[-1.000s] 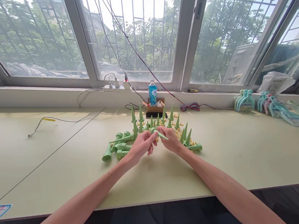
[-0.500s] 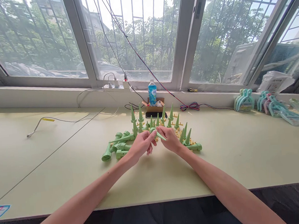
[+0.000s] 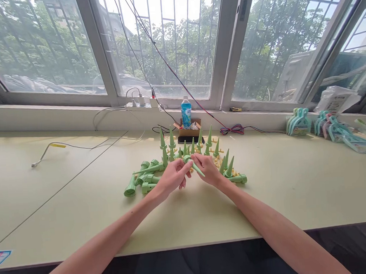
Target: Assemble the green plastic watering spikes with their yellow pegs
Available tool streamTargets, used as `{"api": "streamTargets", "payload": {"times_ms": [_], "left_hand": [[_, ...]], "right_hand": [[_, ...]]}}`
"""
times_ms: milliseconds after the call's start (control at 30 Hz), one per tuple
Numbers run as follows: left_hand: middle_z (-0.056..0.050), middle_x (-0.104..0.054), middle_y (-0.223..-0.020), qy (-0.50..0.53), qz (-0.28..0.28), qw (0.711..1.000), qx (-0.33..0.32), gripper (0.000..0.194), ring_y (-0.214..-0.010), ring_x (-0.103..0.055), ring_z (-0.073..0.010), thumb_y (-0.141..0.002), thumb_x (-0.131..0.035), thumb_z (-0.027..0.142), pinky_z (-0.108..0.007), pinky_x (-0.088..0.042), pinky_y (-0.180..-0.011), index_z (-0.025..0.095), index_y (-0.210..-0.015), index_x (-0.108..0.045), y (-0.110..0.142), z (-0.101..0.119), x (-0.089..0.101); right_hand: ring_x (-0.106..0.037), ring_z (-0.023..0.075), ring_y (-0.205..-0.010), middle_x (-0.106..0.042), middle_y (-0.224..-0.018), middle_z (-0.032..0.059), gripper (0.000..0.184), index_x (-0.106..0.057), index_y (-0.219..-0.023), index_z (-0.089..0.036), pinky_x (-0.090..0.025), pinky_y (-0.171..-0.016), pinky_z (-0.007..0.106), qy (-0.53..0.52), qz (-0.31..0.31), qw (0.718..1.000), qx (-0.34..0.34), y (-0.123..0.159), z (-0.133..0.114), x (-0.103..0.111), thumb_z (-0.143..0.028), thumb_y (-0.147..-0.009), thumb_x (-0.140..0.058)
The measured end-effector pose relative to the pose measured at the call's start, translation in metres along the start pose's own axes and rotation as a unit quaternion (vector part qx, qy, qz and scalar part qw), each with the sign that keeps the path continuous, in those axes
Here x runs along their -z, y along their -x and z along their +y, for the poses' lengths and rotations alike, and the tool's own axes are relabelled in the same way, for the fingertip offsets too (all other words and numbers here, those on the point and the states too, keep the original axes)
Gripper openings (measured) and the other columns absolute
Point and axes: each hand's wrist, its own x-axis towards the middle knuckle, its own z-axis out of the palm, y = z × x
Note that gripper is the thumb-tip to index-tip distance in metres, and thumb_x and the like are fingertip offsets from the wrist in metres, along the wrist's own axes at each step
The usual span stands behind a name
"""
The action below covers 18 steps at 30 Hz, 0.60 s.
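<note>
A green plant watering spike [image 3: 197, 168] is held between the thumb and fingers of my left hand [image 3: 175, 174], its pointed end slanting down to the right. My right hand [image 3: 207, 168] is closed against the spike's wide collar; whatever its fingertips pinch is hidden. Several green spikes [image 3: 171, 139] stand point-up on the table beyond my hands. To the left, more spikes [image 3: 148, 178] lie on their sides. Small yellow valve pieces [image 3: 218, 161] are scattered among the standing spikes, and one lying spike [image 3: 239, 179] is right of my right hand.
Behind the spikes, a blue bottle [image 3: 186, 114] stands by a small cardboard box [image 3: 182, 132], with a dark phone [image 3: 183, 140] in front. Cables [image 3: 236, 129] run along the back. Packs of pastel hangers [image 3: 298, 122] are at the far right. A white cable [image 3: 75, 147] lies left.
In my hands, the spike's point has swung slightly downward, and more of its collar shows. Both hands stay almost in place.
</note>
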Motion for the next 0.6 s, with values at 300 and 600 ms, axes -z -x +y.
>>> {"api": "streamTargets", "payload": {"times_ms": [300, 600], "left_hand": [[-0.002, -0.063, -0.07, -0.091, -0.022, 0.995, -0.044, 0.042, -0.043, -0.054, -0.0101, -0.08, -0.058, 0.059, -0.021, -0.039, -0.036, 0.019, -0.072, -0.047, 0.0024, -0.0032, -0.0034], [-0.003, -0.064, -0.072, -0.09, -0.045, 0.993, -0.059, 0.042, -0.046, -0.056, -0.0105, -0.08, -0.059, 0.058, -0.02, -0.04, -0.037, 0.017, -0.073, -0.053, 0.0053, -0.002, -0.0063]], "right_hand": [[-0.029, 0.0108, -0.052, -0.034, -0.056, -0.0039, 0.037, -0.028, -0.064, -0.021, -0.024, -0.051, 0.025, 0.017, -0.028, 0.999, -0.017, -0.0012, 0.0055, 0.0008, -0.038, -0.097, -0.028], [-0.028, 0.0109, -0.053, -0.034, -0.056, -0.0042, 0.04, -0.029, -0.064, -0.021, -0.023, -0.05, 0.025, 0.02, -0.036, 0.999, -0.02, 0.0003, 0.007, 0.0012, -0.042, -0.097, -0.028]]}}
